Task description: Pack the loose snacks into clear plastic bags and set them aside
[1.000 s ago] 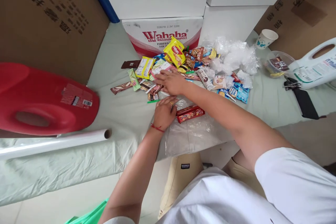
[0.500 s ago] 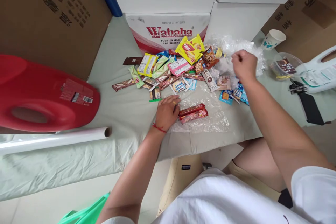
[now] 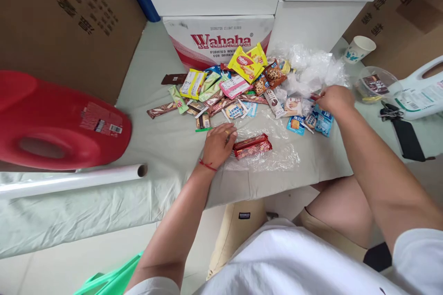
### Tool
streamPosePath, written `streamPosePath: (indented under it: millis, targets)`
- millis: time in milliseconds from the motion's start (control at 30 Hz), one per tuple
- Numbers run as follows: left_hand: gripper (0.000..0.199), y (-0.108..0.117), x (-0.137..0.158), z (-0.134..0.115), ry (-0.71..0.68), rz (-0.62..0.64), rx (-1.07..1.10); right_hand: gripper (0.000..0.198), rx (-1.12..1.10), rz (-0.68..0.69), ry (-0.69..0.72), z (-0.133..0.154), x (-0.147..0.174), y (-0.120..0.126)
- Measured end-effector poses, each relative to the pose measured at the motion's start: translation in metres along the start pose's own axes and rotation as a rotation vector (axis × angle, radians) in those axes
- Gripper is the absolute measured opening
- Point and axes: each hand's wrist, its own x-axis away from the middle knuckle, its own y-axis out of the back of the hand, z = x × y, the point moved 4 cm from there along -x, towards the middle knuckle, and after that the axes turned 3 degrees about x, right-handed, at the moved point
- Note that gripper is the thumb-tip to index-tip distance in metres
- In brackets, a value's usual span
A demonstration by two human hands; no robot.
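My left hand (image 3: 219, 144) lies flat at the left edge of a clear plastic bag (image 3: 282, 154), fingers stretched out. Two red-wrapped snack bars (image 3: 253, 146) rest on that plastic, right beside my left thumb. At the right end of the snack heap, my right hand (image 3: 336, 100) is closed in a pinch; a bit of dark red shows at its fingertips, too small to name. Just below it are blue snack packets (image 3: 323, 122). A crumpled clear plastic bag (image 3: 308, 67) sits behind. Yellow nabati packets (image 3: 245, 65) top the heap, above a pink-and-white packet (image 3: 236, 86).
A Wahaha carton (image 3: 218, 39) stands behind the heap. On the left are a red jug (image 3: 69, 124) and a white roll (image 3: 76, 179). To the right stand a paper cup (image 3: 360, 49), a clear tub (image 3: 375, 84), a white jug (image 3: 418, 92) and a black phone-like object (image 3: 408, 138).
My right hand has come down and to the right, from above the crumpled plastic to beside the blue packets. My left hand and the two red bars have stayed in place.
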Motion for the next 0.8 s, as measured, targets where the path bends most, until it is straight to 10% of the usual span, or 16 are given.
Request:
streamPosePath:
  millis: [100,233,500,800]
  targets:
    - [0.038,0.0,0.0,-0.001,0.002,0.0,0.008,0.027,0.161,-0.073,-0.142,-0.002,0.039,0.045]
    - [0.042,0.0,-0.001,-0.002,0.002,-0.014,0.022,0.033,-0.184,-0.077,0.143,0.05,0.086,0.075]
    - [0.058,0.002,-0.001,0.003,0.015,-0.049,0.15,0.028,-0.426,0.453,0.73,0.176,0.099,-0.001]
    - [0.067,0.0,-0.002,0.005,0.035,-0.079,0.164,0.032,-0.208,0.413,0.925,0.208,0.109,-0.023]
